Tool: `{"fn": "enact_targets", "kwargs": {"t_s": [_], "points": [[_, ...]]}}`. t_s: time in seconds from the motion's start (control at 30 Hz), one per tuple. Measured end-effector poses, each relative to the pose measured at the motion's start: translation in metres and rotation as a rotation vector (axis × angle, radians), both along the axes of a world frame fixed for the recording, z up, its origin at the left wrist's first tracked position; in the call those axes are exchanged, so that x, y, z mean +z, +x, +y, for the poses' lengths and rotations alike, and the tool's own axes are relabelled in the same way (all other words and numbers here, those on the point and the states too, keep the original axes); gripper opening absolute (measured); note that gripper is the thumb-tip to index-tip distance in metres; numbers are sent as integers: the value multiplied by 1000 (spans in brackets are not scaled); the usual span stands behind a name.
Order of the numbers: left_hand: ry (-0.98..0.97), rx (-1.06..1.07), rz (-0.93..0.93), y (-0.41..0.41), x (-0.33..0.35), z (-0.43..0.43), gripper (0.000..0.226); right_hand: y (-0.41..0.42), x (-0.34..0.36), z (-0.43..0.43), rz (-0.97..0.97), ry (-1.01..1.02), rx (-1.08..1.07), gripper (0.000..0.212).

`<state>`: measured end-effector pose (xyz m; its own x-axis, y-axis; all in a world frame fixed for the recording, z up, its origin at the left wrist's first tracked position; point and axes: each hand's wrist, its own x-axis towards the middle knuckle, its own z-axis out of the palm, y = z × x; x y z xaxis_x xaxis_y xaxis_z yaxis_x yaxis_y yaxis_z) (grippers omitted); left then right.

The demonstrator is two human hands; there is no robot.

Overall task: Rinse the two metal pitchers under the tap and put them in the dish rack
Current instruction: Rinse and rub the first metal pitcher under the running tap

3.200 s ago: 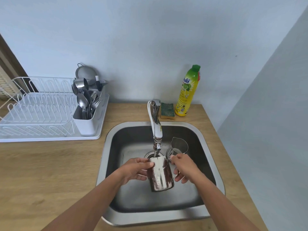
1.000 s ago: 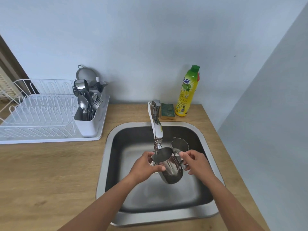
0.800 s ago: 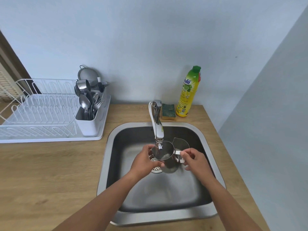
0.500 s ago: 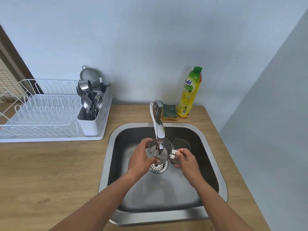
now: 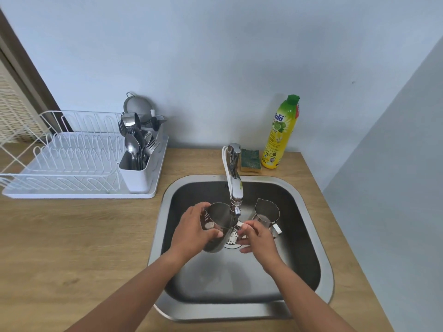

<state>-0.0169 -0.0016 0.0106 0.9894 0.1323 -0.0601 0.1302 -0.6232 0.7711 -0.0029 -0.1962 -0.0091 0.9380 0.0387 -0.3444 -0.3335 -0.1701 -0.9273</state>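
Note:
I hold one metal pitcher [image 5: 219,218] upright over the sink [image 5: 309,238], just left of the tap [image 5: 233,185] spout. My left hand [image 5: 195,233] grips its body from the left. My right hand [image 5: 257,238] pinches its handle on the right side. The second metal pitcher [image 5: 266,211] stands on the sink floor to the right of the tap, behind my right hand. The white dish rack [image 5: 72,159] sits on the counter at the left.
A white cutlery holder [image 5: 140,171] full of spoons and forks stands at the rack's right end. A green sponge [image 5: 250,159] and a yellow dish-soap bottle [image 5: 280,133] stand behind the sink. A wall closes the right side.
The pitcher went from tilted over the sink's middle to upright and up under the tap, then slightly left of the spout. Both hands kept hold of it.

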Motion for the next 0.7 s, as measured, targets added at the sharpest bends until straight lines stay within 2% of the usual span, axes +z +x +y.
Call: {"fn": "enact_targets", "kwargs": {"t_s": [0.2,0.33,0.5,0.6,0.7], "points": [[-129,0,115,-15,-10,-4,57,-11,0,-16,72,-127,75,16],[-221,-4,221,-20,-21,-12,58,-14,4,-30,65,-248,102,16],[-342,-18,319,-20,-29,-25,77,-17,18,-49,-4,-420,133,15],[-399,-49,357,-18,-30,-34,67,-18,23,-59,-55,-537,142,15],[-431,-55,362,-15,-29,-41,67,-17,27,-66,-85,-591,138,13]]}}
